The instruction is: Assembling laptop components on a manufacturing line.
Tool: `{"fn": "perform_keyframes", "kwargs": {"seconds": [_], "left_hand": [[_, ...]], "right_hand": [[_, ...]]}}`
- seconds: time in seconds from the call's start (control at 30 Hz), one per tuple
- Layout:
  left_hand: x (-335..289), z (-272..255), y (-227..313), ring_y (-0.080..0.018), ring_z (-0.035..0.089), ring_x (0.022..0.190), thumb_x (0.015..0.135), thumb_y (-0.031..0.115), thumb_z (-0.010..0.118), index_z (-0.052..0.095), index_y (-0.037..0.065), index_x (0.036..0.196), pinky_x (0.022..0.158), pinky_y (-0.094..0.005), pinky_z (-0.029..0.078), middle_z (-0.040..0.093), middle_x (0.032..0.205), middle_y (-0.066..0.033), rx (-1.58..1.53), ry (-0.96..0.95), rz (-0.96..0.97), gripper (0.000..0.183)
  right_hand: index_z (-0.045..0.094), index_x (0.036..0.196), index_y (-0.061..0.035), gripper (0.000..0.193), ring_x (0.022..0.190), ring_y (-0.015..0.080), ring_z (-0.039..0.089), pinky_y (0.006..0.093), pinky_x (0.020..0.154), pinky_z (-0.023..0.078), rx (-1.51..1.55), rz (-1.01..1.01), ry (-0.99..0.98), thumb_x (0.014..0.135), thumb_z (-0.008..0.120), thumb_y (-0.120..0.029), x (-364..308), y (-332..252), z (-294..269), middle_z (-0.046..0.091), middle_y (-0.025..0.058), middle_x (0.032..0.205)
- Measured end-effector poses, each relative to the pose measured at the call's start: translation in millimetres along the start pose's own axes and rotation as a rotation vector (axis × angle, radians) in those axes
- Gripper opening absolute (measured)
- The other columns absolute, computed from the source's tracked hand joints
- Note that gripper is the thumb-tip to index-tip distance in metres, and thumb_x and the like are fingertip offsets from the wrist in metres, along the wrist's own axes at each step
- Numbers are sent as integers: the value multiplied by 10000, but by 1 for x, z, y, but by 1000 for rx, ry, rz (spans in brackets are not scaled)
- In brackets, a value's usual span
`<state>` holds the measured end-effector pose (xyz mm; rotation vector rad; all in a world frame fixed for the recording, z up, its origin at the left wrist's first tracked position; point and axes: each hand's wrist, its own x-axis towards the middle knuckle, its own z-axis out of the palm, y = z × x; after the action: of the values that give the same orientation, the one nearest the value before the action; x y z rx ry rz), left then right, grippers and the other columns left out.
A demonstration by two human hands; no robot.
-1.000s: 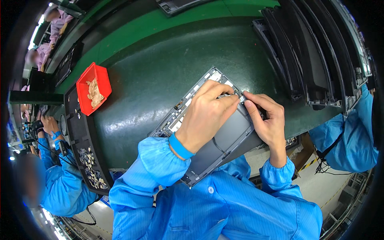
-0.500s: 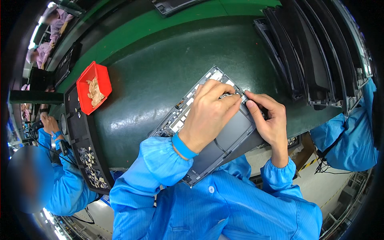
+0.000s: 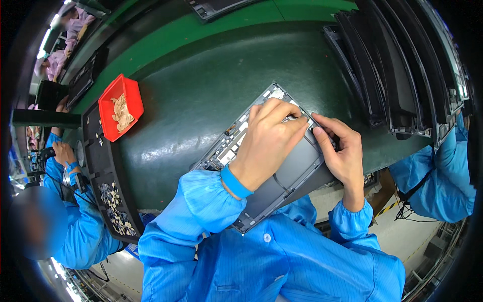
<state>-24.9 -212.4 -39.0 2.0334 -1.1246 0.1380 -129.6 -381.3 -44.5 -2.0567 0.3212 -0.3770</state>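
Both hands pinch at the grey panel's (image 3: 297,168) 1 o'clock edge: left hand (image 3: 266,143) fingers curled down pressing, right hand (image 3: 342,151) fingertips steadying; what's pinched is hidden.

Both hands (image 3: 302,146) pressing on grey laptop chassis (image 3: 282,176), green bench (image 3: 201,85).
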Motion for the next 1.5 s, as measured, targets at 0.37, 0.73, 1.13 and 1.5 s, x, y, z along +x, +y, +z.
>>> {"fn": "perform_keyframes", "kwargs": {"seconds": [0.37,0.73,1.13,1.5], "left_hand": [[-54,-21,39,-418,257,1574,833,583,766,356,-81,1576,1256,-598,215,336,1647,-288,131,-350,-84,1078],[-59,-34,26,-379,302,1567,773,667,750,419,-27,1568,1220,-688,211,344,1652,-269,298,-214,-18,1106],[-63,-112,26,-424,210,1591,801,754,721,293,94,1660,1210,-753,38,321,1686,-209,25,-103,114,1165],[-180,-105,-26,-395,365,1536,908,507,755,405,-3,1588,1240,-669,110,482,1593,-201,234,126,-568,919]], "right_hand": [[734,1095,31,225,890,348,663,416,777,511,-218,-73,-3,998,662,-159,13,-5,11,676,187,990],[646,877,11,325,786,342,625,430,722,497,-302,-78,-41,907,787,-280,29,-7,20,654,186,817],[577,1395,9,387,1124,142,632,298,987,510,449,211,126,1069,614,-195,21,-28,25,678,88,1268],[687,1226,13,310,1054,359,680,602,830,539,520,128,-273,1034,571,-200,389,-128,293,713,182,1167]]}}
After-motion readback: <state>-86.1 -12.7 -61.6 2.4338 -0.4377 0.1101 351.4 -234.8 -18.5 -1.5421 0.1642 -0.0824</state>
